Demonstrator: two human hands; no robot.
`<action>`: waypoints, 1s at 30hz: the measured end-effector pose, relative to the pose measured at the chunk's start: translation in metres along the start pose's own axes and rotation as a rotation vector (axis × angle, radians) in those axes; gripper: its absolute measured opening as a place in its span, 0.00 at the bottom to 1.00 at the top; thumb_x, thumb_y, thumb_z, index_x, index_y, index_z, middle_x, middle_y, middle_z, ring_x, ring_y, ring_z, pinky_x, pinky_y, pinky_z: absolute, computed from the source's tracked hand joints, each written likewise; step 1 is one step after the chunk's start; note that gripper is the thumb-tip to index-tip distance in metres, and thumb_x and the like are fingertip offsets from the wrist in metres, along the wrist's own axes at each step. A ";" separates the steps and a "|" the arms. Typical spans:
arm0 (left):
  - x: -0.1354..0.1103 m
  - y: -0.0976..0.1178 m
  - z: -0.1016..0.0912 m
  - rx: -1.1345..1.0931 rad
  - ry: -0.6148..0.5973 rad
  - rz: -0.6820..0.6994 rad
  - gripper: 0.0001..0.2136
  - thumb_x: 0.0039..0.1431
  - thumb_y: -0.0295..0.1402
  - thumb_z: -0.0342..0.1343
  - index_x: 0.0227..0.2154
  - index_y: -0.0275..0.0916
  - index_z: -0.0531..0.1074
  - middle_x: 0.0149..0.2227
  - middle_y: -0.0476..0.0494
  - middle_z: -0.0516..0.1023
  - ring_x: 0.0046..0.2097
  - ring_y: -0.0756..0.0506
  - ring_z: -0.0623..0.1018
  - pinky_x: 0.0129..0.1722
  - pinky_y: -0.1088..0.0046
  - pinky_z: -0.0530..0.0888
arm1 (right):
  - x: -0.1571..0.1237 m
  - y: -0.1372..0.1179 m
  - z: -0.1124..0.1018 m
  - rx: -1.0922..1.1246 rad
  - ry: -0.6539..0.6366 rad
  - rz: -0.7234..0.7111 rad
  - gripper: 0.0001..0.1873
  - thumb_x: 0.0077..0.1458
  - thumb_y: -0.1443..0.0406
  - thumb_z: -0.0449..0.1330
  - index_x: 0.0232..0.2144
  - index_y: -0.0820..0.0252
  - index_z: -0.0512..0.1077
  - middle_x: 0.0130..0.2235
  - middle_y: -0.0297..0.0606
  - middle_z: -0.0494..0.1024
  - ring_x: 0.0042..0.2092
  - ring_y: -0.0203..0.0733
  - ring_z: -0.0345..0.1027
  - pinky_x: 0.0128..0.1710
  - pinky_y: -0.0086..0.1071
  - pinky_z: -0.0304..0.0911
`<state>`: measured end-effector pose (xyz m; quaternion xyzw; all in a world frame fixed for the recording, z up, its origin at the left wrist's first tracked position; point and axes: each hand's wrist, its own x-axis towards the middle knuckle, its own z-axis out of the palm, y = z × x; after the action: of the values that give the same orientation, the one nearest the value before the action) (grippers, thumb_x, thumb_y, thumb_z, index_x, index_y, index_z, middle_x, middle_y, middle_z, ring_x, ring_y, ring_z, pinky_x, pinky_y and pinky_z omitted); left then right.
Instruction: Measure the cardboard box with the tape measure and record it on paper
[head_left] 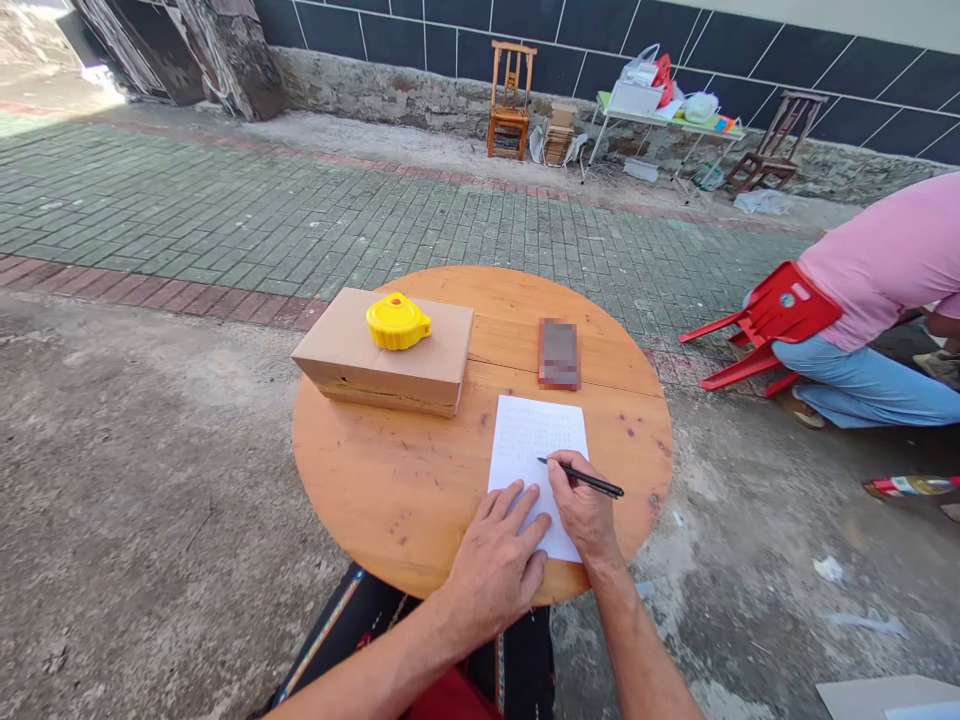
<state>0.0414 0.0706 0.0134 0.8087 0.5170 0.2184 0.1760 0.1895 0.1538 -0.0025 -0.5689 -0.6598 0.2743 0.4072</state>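
Evidently you are at the writing step: your right hand (pixel 586 512) pinches a slim black pen (pixel 592 480) between thumb and fingers, its tip at the lowest rows of small marks on the white paper (pixel 536 430). Whether the tip touches the sheet or sits just above it, you cannot tell from this view, and the marks are too small to read. Your left hand (pixel 504 550) lies palm down with fingers spread, over the lower left of the sheet, seemingly to steady it. Any further stroke, as I judge it, calls for a light pinch and a flat sheet, with the left fingers clear of the line.

The paper lies near your edge of a round wooden table (pixel 405 480), its top smooth-looking orange-brown boards with dark knots and a seam running across. To the left sits a brown cardboard box (pixel 382 375), oblong and flat-topped, tape along its side. On it rests a rounded yellow plastic case (pixel 397 322) with a red button, probably a tape measure. Just beyond the paper lies a dark, flat, oblong thing (pixel 559 353) with reddish edges, blurred out. Past the table, rough concrete meets small greenish paving bricks (pixel 300 210).
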 end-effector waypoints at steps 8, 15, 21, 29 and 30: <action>0.001 -0.001 -0.001 0.000 -0.008 -0.009 0.17 0.60 0.31 0.54 0.52 0.41 0.71 0.64 0.40 0.66 0.65 0.35 0.61 0.63 0.51 0.62 | 0.000 -0.002 -0.002 0.104 0.096 0.074 0.11 0.58 0.58 0.54 0.30 0.58 0.70 0.25 0.32 0.72 0.26 0.37 0.65 0.26 0.30 0.61; 0.000 -0.001 0.002 0.020 -0.013 -0.018 0.21 0.60 0.32 0.54 0.57 0.42 0.68 0.64 0.43 0.65 0.65 0.36 0.62 0.63 0.52 0.62 | 0.000 0.002 -0.001 0.114 0.129 0.083 0.11 0.58 0.59 0.54 0.30 0.58 0.70 0.25 0.32 0.72 0.26 0.37 0.64 0.26 0.29 0.61; 0.000 0.000 0.003 0.045 -0.018 -0.012 0.21 0.59 0.32 0.54 0.56 0.42 0.69 0.65 0.42 0.65 0.65 0.36 0.62 0.63 0.51 0.63 | 0.000 0.004 0.000 0.102 0.120 0.062 0.10 0.58 0.59 0.55 0.30 0.58 0.71 0.27 0.33 0.74 0.28 0.38 0.66 0.29 0.30 0.62; 0.001 0.003 0.001 0.061 -0.016 -0.024 0.21 0.58 0.31 0.54 0.56 0.41 0.70 0.64 0.42 0.66 0.65 0.36 0.63 0.63 0.51 0.64 | 0.000 0.000 -0.001 0.102 0.096 0.049 0.10 0.58 0.60 0.54 0.30 0.58 0.72 0.27 0.34 0.75 0.29 0.38 0.67 0.31 0.31 0.64; 0.001 0.003 0.001 0.061 -0.016 -0.025 0.21 0.58 0.31 0.54 0.56 0.41 0.70 0.64 0.42 0.66 0.65 0.36 0.63 0.63 0.51 0.64 | 0.000 0.000 -0.001 0.103 0.094 0.048 0.10 0.58 0.60 0.54 0.30 0.58 0.72 0.27 0.34 0.75 0.29 0.39 0.67 0.31 0.31 0.64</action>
<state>0.0449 0.0704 0.0147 0.8089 0.5322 0.1935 0.1582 0.1900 0.1534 -0.0023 -0.5750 -0.6112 0.2907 0.4597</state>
